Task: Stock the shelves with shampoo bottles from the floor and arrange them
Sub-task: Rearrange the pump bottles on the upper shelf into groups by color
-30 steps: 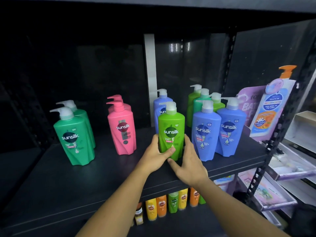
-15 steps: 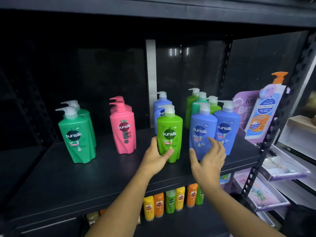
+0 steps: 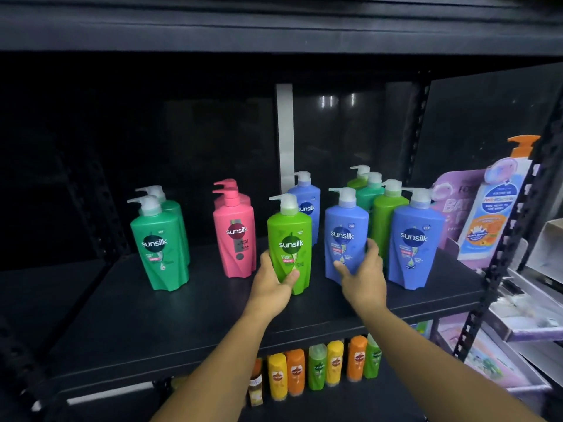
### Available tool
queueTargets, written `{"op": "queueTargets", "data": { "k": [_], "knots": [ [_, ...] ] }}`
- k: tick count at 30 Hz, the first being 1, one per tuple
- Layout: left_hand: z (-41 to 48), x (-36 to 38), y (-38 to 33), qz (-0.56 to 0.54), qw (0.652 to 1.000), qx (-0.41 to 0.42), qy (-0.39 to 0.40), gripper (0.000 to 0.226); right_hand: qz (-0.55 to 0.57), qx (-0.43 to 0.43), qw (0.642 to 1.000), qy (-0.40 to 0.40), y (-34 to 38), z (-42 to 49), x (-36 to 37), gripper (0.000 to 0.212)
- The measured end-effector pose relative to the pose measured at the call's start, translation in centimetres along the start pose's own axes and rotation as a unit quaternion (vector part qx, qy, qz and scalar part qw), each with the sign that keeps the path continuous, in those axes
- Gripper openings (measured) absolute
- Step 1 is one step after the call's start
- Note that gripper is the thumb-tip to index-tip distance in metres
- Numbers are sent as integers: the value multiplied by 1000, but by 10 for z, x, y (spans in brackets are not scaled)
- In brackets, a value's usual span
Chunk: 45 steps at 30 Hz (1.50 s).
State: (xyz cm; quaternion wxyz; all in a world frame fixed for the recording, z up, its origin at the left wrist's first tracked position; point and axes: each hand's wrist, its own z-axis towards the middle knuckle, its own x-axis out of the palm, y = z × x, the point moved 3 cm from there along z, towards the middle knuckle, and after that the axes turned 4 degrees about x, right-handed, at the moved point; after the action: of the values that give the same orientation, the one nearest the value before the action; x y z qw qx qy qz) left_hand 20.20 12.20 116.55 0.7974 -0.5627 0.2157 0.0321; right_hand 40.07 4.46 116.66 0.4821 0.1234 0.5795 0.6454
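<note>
head view, forward and down, close before shelf [image 3: 182, 315]

Shop aisle, dark metal shelving [image 3: 213, 312], rows of branded shampoo bottles [image 3: 345, 239]

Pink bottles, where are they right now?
In the head view, the pink bottles stand left of centre on the shelf, between the teal bottles and the lime bottle that the left hand grips.
</note>
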Motion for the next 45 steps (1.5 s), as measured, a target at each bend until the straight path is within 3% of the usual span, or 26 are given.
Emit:
{"op": "queueTargets", "data": {
  "k": [7,15,24,29,45],
  "knots": [
    [15,-8,4,-4,999,-3,-32,56,34,-52,994,95,-1,35,31,75],
    [23,-1,21,-9,998,1,-62,57,74,-67,985,137,-4,60,57,71],
    [24,-2,24,-15,997,-7,-69,63,91,-70,985,129,-7,58,67,70],
    [23,-1,25,-8,998,-7,-67,62,56,-66,985,151,-11,59,69,79],
    [23,-2,26,-14,998,-9,-68,59,-17,-51,982,181,-17,61,80,74]
  ]
}}
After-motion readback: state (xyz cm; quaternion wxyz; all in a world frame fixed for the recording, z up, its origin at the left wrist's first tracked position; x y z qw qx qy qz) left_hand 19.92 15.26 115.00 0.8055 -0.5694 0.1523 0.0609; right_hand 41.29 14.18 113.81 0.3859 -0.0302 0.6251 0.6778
